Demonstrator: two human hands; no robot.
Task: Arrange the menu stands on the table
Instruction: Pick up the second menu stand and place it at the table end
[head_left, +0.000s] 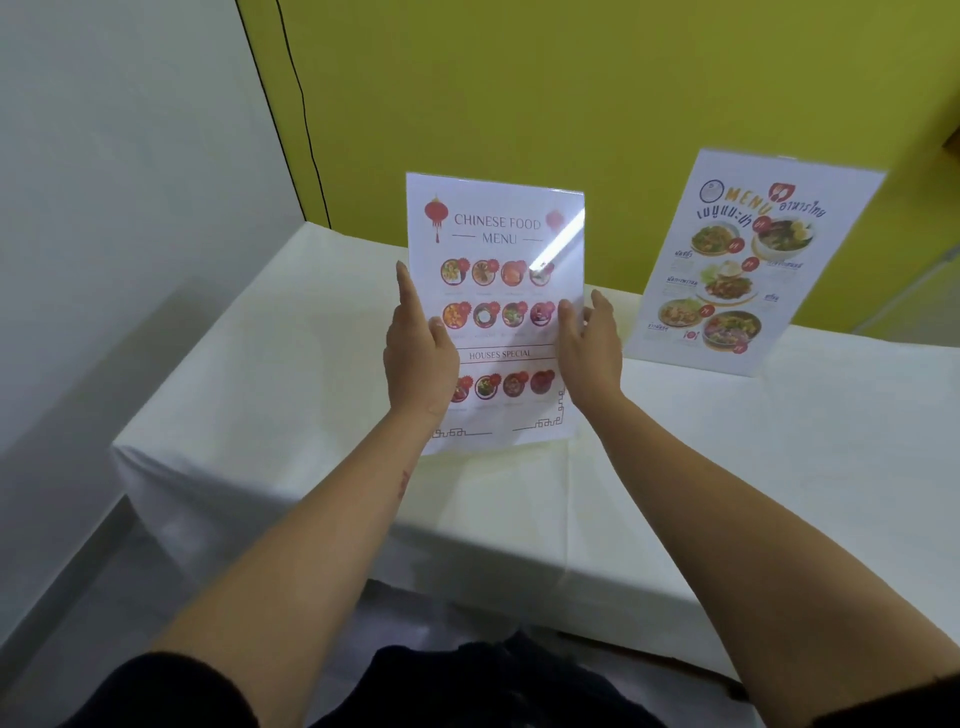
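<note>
Holding up a clear, shiny plastic menu stand with a white Chinese food sheet inside (496, 291), right in the middle of the frame. Flat and stiff, with a bright streak of light on its upper right corner. Bottom edge down by the white cloth-covered table (779, 467); touching the cloth or just above it, cannot tell.

Left hand (418, 358) wrapped on the left edge, thumb on the front, fingers behind. Right hand (589, 343) pinching the right edge the same way. Both gripping the same stand.

Looks like the putting-down step: setting this stand in its place. Next, probably lowering it flat on its base, turning it to face forward, then letting go gently so no tipping over.

Over in the upper right, a second clear stand with a white Thai food menu (748, 265), already standing on the table, leaning back a bit, well apart from the held one. Cloth soft and smooth, hanging over the table edge. Behind, a yellow-green wall (571, 93); at left, a plain white wall (130, 156).
</note>
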